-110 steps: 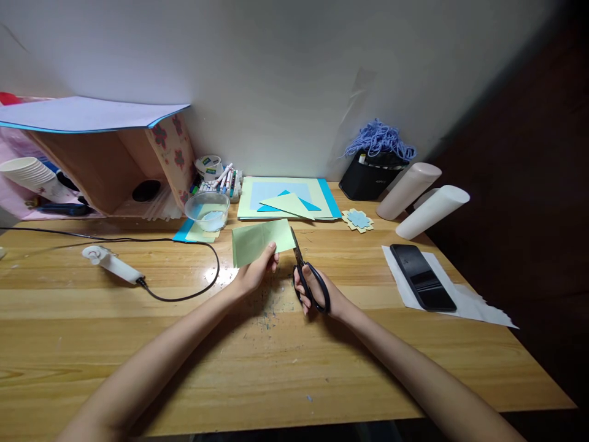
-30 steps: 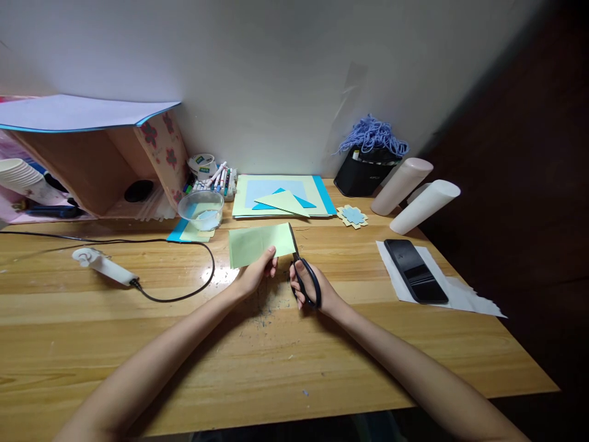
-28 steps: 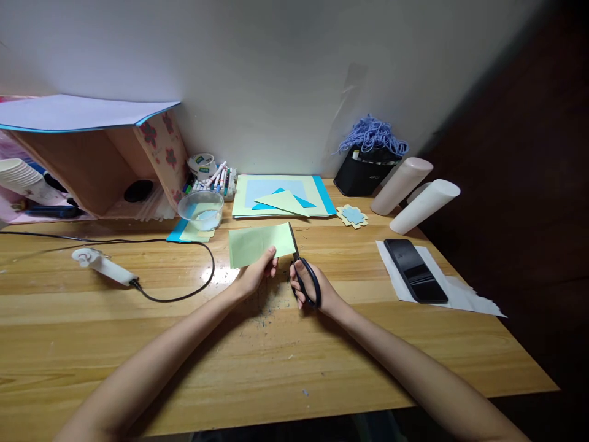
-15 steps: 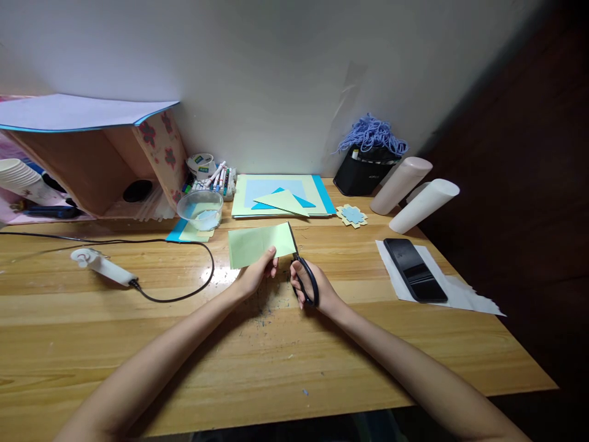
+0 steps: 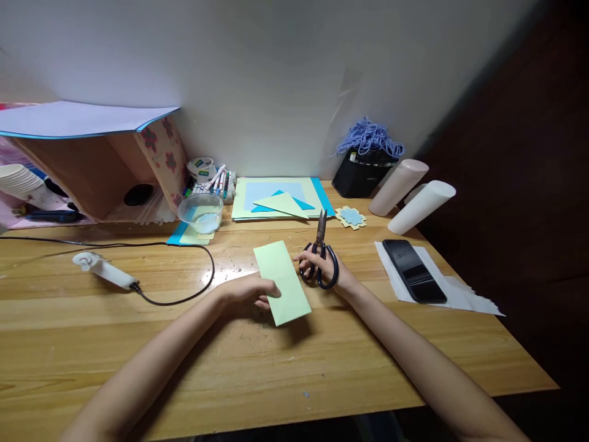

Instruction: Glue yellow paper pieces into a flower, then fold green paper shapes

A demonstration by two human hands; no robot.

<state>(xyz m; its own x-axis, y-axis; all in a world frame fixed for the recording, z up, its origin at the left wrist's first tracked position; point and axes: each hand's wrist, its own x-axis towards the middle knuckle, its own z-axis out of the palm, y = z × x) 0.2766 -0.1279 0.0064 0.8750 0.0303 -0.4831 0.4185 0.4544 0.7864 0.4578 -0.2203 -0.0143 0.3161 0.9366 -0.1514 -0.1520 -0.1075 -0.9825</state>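
Well, left fingers [image 5: 269, 286] pinch pale green oblong paper [image 5: 285, 275]; right fingers [image 5: 306, 256] hold scissors [image 5: 321, 236].

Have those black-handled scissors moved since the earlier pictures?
Yes. The scissors have shifted right, closer to the layered paper flower, which stays put; their blades now stand apart from the green paper.

The paper [image 5: 286, 276] is pale green, the scissors [image 5: 319, 247] black-handled, the yarn [image 5: 370, 139] blue-violet, and the box [image 5: 161, 161] flower-patterned.

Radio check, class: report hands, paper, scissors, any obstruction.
Left hand: gripping green paper. Right hand: holding scissors, blades apart from paper. Nothing visibly blocking either hand.
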